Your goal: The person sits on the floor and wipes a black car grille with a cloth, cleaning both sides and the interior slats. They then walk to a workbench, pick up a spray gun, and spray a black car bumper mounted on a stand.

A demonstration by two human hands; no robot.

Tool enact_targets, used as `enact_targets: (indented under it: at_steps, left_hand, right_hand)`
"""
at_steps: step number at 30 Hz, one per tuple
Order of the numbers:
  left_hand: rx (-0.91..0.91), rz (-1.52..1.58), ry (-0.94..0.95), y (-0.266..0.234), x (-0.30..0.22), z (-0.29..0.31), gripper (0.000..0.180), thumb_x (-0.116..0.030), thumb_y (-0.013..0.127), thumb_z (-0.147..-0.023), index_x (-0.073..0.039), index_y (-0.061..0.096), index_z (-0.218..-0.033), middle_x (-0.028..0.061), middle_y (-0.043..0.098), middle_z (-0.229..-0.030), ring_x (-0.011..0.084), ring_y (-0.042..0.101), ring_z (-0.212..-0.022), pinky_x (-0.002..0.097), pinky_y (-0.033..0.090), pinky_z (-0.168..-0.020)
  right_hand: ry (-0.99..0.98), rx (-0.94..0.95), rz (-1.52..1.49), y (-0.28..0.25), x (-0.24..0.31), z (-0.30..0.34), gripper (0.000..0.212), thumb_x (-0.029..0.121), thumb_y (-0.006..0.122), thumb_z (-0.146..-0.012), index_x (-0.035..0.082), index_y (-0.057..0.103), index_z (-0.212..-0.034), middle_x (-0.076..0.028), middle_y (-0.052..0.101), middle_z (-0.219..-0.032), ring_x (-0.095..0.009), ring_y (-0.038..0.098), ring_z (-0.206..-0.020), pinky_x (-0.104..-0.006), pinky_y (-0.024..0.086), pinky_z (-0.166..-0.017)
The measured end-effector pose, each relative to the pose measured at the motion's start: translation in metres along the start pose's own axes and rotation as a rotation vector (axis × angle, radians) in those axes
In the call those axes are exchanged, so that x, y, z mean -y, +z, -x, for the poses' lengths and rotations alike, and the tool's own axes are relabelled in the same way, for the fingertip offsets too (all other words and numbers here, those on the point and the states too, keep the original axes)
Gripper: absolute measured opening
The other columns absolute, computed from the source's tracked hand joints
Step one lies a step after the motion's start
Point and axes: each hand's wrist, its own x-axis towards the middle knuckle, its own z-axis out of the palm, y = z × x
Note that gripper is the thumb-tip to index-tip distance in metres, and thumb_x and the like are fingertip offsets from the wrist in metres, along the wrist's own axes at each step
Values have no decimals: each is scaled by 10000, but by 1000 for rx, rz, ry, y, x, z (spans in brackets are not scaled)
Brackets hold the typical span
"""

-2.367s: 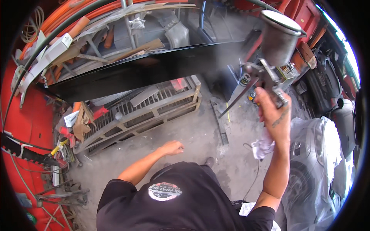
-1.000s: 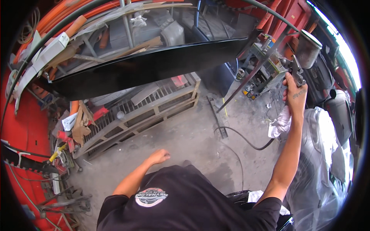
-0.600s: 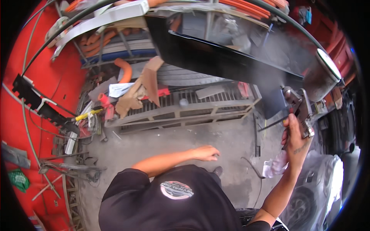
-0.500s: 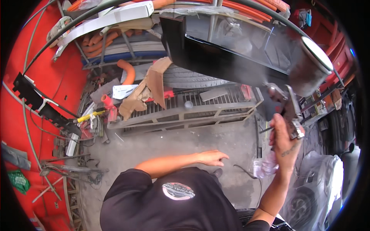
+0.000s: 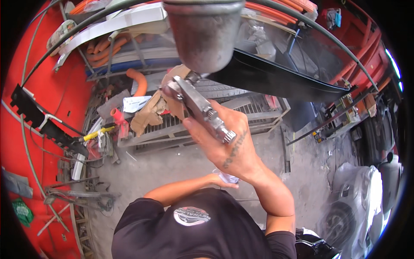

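Observation:
My right hand (image 5: 237,144) is wrapped round the handle of a metal spray gun (image 5: 196,108), raised in front of my chest. A large grey cup (image 5: 205,39) sits on top of the gun and hides part of what lies behind it. Beyond it, a long glossy black panel (image 5: 276,80) stretches to the right, its left end covered by the cup. My left hand (image 5: 222,180) is low in front of my belly, a finger stretched out. Right beside it shows a crumpled whitish cloth or plastic (image 5: 228,176); whether the hand touches it is unclear.
A slatted metal rack (image 5: 168,138) holds torn cardboard (image 5: 146,116), a tyre (image 5: 215,88) and an orange pipe (image 5: 139,82). At left, a black perforated strip (image 5: 41,121) hangs before a red wall (image 5: 51,86). A plastic-covered car (image 5: 345,207) stands at lower right.
My right hand has swung left with the spray gun, from the panel's right part towards its left end. The fine mist seen by the nozzle has thinned. The whitish wrap has shifted left beside my left hand.

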Motion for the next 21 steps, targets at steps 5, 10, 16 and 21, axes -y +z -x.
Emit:
enact_targets:
  at_steps: [5,10,16,21]
  left_hand:
    - [27,15,-48,7,-64,16,486,-254,730,-964,-21,546,-1348,93,614,-1222,259,575,-1169,425,461,-1076]
    - [103,-166,-9,6,-17,4,395,-133,675,-934,-2,592,-1297,136,672,-1150,277,622,-1121,429,485,-1021]
    - [276,-241,151,-15,-47,11,270,-192,650,-969,-5,606,-1158,169,668,-1001,302,640,-968,446,497,-881]
    - [342,-274,184,-64,-61,81,237,-200,631,-997,-4,590,-1123,198,646,-982,335,627,-943,473,472,-831]
  right_hand:
    - [41,-215,142,-5,-17,18,329,63,750,-922,-57,664,-1217,-181,726,-857,-288,720,-703,-390,553,-659]
    - [100,-322,442,-11,-10,22,390,46,763,-906,-101,638,-1244,-221,735,-888,-300,749,-749,-381,571,-682]
    - [-11,-509,893,23,41,-19,370,29,778,-877,-105,652,-1198,-237,708,-878,-362,720,-725,-390,560,-687]
    - [29,-617,1094,109,59,-53,274,37,768,-892,-75,674,-1124,-184,685,-813,-300,671,-667,-377,526,-655]
